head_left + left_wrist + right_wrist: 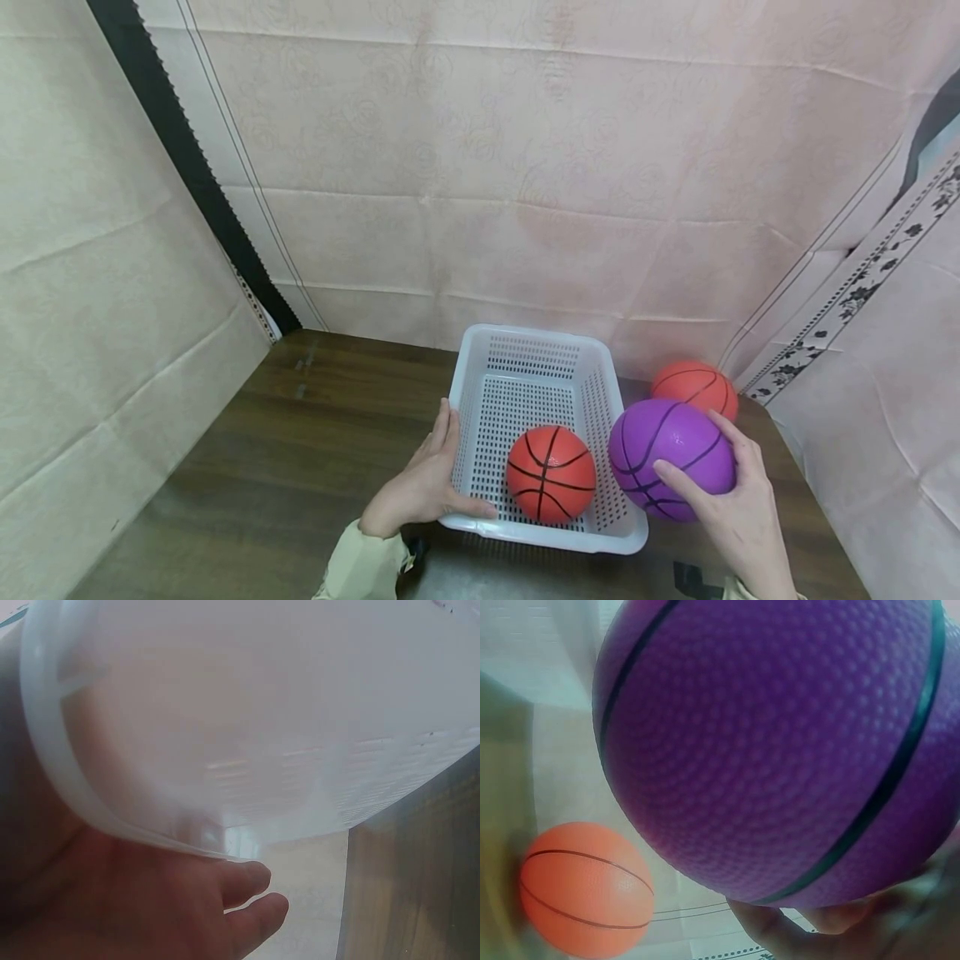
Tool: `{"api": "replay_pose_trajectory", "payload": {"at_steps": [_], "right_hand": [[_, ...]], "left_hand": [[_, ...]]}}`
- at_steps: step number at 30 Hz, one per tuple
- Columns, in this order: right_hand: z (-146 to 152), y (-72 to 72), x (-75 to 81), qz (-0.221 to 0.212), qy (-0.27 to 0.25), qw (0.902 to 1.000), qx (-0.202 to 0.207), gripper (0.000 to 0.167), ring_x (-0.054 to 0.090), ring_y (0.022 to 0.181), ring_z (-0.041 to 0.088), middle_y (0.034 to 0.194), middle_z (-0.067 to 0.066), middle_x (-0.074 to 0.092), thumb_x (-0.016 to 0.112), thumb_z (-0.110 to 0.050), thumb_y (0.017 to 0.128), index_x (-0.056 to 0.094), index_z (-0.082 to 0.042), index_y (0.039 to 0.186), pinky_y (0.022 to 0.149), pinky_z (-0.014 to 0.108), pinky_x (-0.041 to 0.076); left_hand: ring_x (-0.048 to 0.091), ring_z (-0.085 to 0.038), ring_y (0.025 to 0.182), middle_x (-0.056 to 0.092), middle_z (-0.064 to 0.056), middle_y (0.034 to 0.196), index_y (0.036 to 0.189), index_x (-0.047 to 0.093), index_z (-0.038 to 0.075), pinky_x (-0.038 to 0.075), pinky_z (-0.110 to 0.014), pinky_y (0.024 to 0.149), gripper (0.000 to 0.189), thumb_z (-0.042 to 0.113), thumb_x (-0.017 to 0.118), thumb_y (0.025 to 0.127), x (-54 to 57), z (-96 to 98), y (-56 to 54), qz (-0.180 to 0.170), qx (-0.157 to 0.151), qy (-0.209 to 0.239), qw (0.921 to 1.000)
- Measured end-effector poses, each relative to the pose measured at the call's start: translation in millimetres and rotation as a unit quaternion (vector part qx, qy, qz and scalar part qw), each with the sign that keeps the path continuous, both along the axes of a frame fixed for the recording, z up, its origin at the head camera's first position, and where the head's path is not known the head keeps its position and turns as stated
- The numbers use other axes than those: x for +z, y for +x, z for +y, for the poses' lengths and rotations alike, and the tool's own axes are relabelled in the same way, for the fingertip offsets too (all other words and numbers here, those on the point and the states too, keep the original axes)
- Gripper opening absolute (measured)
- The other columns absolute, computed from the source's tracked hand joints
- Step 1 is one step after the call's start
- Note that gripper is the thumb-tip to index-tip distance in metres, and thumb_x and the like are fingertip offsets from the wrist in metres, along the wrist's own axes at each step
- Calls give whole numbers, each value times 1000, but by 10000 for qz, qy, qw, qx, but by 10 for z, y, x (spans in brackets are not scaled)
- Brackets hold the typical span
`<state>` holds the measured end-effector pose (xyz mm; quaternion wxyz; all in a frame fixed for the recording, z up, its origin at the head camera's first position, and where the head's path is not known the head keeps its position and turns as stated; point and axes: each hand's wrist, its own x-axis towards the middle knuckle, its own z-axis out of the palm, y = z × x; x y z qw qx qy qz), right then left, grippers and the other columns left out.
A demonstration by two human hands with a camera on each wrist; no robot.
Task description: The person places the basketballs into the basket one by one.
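Note:
A pale, perforated plastic basket (531,392) stands on the table, an orange ball with black basketball lines (551,475) inside it. At the basket's left side is my left hand (420,492), its thumb over the rim near the front corner and its fingers along the outer wall. In the left wrist view, the fingertips (259,900) show just below the rim. My right hand (738,492) grips a purple ball with dark basketball lines (671,458), thumb on the near side and fingers on the right. In the head view this ball overlaps the basket's right rim.
Behind the purple ball, a second orange ball (697,387) sits at the table's back right corner, also seen in the right wrist view. Cloth sheets (480,167) hang behind and on both sides of the brown wooden table (300,467). A black patch (693,579) lies at the front right.

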<state>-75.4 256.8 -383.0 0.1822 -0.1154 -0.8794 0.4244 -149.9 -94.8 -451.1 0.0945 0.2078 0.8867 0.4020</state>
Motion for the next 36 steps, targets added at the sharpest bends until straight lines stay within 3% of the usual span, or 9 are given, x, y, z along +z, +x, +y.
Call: {"api": "replay_pose_trajectory", "payload": {"at_steps": [36], "right_hand": [[-48,21,22,107,-7,9996,250,91,48,112,43,139,15,38,84,-33,76,33,-33,151,78,57,48]], "left_hand": [[-2,-39,146,-26,-8,157,154,-4,2,14,-68,107,139,49,89,63,-1,6,7,20,-39,128,9999]]}}
